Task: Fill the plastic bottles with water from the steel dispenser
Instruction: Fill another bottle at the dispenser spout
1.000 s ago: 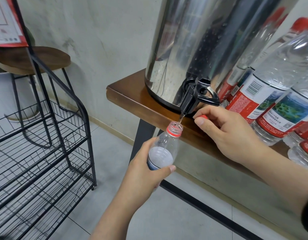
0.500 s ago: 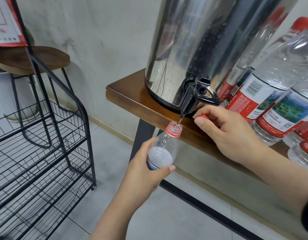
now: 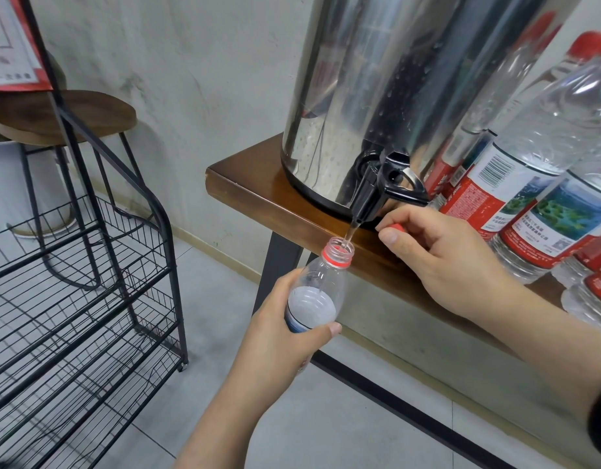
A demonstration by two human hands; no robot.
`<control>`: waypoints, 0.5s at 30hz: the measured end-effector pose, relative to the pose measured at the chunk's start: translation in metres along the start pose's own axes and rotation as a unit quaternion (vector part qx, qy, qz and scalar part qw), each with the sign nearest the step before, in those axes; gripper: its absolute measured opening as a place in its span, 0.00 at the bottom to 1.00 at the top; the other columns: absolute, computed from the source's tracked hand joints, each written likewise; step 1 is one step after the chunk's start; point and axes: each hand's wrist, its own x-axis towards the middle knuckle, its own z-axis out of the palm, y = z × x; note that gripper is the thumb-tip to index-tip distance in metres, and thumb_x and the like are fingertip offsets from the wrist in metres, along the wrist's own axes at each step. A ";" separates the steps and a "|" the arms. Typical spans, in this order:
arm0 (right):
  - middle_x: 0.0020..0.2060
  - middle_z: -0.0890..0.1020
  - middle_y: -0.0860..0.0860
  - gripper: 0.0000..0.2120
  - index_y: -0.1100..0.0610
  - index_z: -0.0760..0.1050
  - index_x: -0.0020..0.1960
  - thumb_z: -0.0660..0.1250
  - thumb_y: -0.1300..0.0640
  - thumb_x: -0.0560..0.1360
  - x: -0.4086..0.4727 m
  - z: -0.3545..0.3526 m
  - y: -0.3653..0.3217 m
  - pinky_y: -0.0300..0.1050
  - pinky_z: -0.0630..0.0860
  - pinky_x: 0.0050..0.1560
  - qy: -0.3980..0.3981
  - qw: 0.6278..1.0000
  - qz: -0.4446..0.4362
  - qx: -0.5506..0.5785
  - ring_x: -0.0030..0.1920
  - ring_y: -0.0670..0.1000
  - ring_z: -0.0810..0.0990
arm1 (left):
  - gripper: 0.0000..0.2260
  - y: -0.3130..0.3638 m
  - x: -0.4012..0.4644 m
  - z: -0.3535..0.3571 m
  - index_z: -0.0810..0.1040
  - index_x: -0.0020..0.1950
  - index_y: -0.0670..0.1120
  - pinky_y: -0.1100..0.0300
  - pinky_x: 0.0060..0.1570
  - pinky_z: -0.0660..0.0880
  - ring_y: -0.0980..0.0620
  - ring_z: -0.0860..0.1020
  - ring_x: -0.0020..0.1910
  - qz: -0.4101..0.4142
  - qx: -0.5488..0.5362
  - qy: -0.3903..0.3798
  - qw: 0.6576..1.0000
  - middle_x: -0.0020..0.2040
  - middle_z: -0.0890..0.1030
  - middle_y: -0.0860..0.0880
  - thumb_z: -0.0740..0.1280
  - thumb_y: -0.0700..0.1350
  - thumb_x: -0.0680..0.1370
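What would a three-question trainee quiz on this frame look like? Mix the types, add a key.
1. True or false: water runs from the black tap into the open bottle.
2. What does the right hand pinch? A) a red cap B) the tap's lever C) a full bottle
3. Fill in: the left hand holds the bottle below the edge of the wooden ____.

Key: 1 true; 2 A; 3 table. The steel dispenser stands on that table beside the labelled bottles.
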 end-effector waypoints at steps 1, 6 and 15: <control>0.41 0.82 0.47 0.18 0.39 0.77 0.49 0.57 0.30 0.71 0.000 0.000 0.000 0.51 0.77 0.45 0.000 1.000 0.000 0.000 0.42 0.48 0.79 | 0.30 0.000 0.000 0.000 0.71 0.66 0.67 0.73 0.41 0.76 0.66 0.78 0.54 -0.001 -0.001 -0.001 1.000 0.57 0.80 0.63 0.79 0.46 0.72; 0.42 0.82 0.47 0.18 0.40 0.77 0.49 0.58 0.30 0.71 0.000 0.001 0.000 0.49 0.76 0.45 0.000 1.000 -0.003 0.001 0.42 0.49 0.80 | 0.31 0.002 -0.001 0.001 0.69 0.68 0.66 0.75 0.40 0.75 0.59 0.79 0.56 -0.004 0.003 -0.010 1.000 0.60 0.78 0.62 0.79 0.46 0.72; 0.41 0.82 0.48 0.18 0.39 0.77 0.49 0.58 0.30 0.70 0.000 0.001 0.001 0.46 0.74 0.45 0.000 1.000 -0.006 0.011 0.42 0.50 0.79 | 0.32 0.000 0.001 0.001 0.69 0.70 0.64 0.75 0.42 0.75 0.55 0.79 0.59 -0.007 0.004 -0.010 1.000 0.61 0.78 0.60 0.80 0.46 0.72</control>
